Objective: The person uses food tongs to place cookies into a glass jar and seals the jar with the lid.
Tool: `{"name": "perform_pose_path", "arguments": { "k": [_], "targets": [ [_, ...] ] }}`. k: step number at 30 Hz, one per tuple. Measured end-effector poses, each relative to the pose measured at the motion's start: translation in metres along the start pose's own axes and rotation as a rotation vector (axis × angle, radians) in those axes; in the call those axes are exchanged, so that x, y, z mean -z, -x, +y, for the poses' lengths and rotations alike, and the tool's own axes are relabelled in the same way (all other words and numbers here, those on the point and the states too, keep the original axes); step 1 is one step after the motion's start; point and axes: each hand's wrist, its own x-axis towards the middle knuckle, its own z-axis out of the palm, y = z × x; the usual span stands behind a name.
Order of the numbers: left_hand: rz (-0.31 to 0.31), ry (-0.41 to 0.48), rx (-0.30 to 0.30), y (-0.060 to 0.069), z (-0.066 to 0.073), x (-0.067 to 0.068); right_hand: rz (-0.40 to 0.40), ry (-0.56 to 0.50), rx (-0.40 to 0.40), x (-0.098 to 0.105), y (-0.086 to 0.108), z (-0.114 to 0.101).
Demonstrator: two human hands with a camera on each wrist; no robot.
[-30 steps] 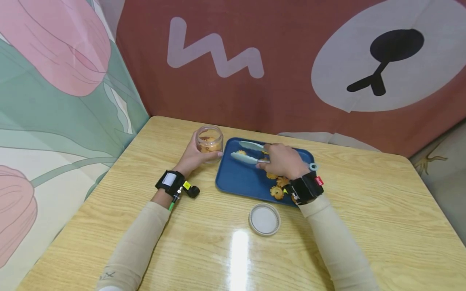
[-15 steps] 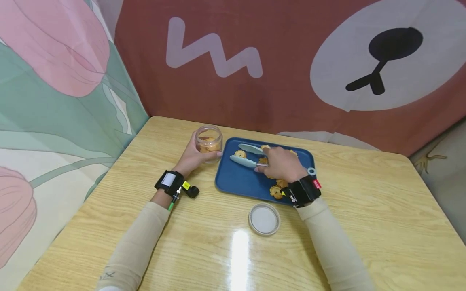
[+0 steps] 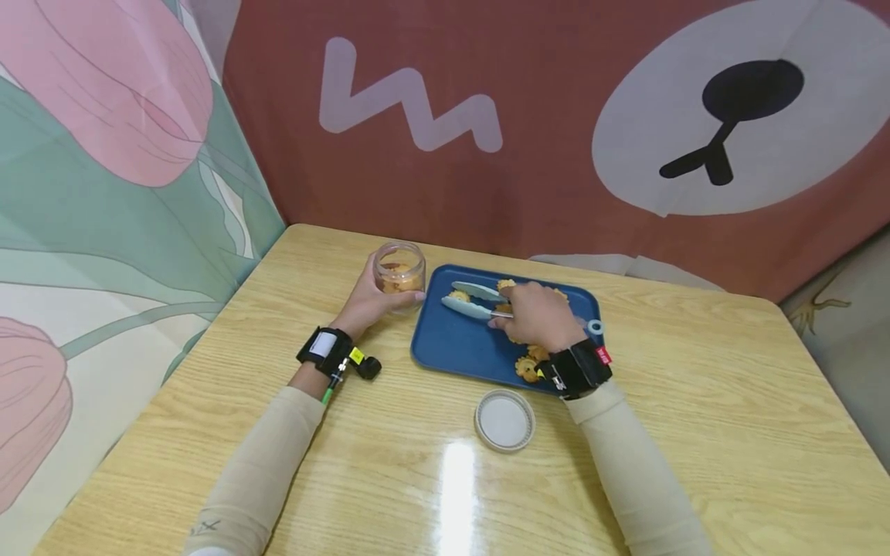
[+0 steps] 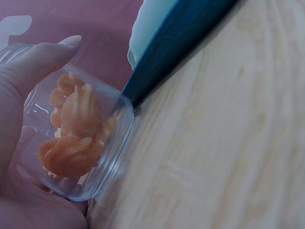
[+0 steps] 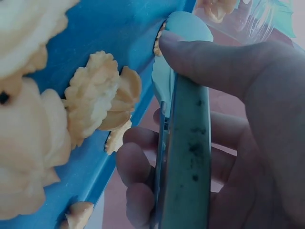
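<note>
My left hand (image 3: 365,297) grips a clear jar (image 3: 406,279) upright on the table, left of the blue tray. Several golden-brown cookies (image 4: 78,119) lie inside the jar in the left wrist view; its mouth is uncovered. Over the tray (image 3: 445,340), my right hand (image 3: 545,315) holds pale green tongs (image 3: 467,309) with the thumb on one arm and fingers around the other. The tong tips are apart, one on each side of a small cookie (image 3: 459,296) near the tray's left end. Whether they touch it, I cannot tell.
More cookies (image 3: 526,369) lie on the tray's right part, some hidden beneath my right hand; the right wrist view shows ridged cookies (image 5: 93,98) close up. A round white lid (image 3: 505,421) rests on the wooden table (image 3: 375,463) in front of the tray. A printed cloth (image 3: 542,177) hangs behind.
My right hand has shifted slightly left and toward me, and the tong tips have drawn a little closer together around the small cookie. The left hand and jar stay put.
</note>
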Motion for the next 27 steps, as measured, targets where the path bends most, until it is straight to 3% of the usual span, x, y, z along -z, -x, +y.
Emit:
{"name": "perform_pose_path", "arguments": {
  "k": [4, 13, 27],
  "targets": [
    [0.001, 0.002, 0.010, -0.001, -0.002, 0.000, 0.000, -0.004, 0.001, -0.001, 0.000, 0.000],
    [0.012, -0.009, 0.000, -0.013, -0.021, 0.004, 0.006, -0.027, 0.017, 0.000, -0.001, 0.001],
    [0.016, -0.012, -0.013, -0.012, -0.020, 0.004, 0.069, -0.028, 0.056, 0.009, -0.002, -0.001]
  ]
}}
